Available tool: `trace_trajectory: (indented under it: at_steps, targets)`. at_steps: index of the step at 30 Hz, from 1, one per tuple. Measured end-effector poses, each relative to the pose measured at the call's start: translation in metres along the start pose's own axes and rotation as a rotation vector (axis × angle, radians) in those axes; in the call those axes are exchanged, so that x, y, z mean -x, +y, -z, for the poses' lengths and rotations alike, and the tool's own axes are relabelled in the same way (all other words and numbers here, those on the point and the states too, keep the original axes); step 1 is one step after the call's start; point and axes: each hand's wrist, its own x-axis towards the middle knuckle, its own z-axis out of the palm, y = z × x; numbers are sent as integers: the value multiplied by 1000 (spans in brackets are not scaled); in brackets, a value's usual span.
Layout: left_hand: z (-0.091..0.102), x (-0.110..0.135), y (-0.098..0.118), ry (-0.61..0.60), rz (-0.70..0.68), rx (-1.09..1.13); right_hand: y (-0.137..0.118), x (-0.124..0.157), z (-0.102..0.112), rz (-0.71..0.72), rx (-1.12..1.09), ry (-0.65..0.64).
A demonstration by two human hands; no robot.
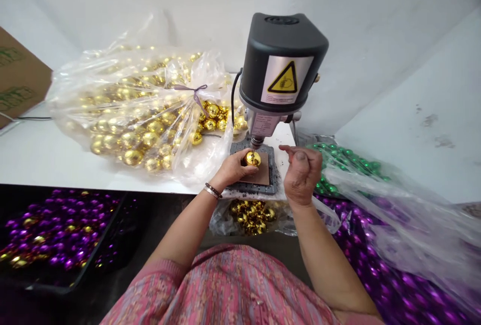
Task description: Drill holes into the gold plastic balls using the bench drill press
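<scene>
Gold ball [252, 158] inside base plate [276, 179] edges

A small ornament-making workshop is shown: a black-headed bench drill press [280, 72] is set on a white worktable [37, 157], flanked by clear plastic sacks of shiny gold baubles [139, 109], green baubles [345, 165] and trays of purple ones [56, 227]

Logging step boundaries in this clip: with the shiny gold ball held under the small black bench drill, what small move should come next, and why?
Probably lower the bit a touch into the shiny gold ball. The left hand steadies it on the brown pad, under the bit of the small black bench drill; the right hand is curled beside the drill, what it grips is unclear.
</scene>
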Motion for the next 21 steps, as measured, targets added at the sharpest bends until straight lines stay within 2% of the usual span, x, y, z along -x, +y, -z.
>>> trace_trajectory:
  at_steps: [5,9,13,16,19,21]
  targets:
    - [-1,3,-6,6,3,-20,-37,-35,2,-25,139,44]
    - [-3,10,-16,27,-117,-63,-57,-58,-1,-88,182,44]
    - [-5,18,-22,42,-215,-106,-57,-58,-3,-97,143,51]
    - [-2,29,-17,3,-257,-203,-54,-54,-1,-106,148,36]
    - [10,42,-10,-76,-332,-249,-53,-52,1,-110,135,37]
    - [25,48,-9,-28,-338,-183,-52,-51,2,-110,134,48]
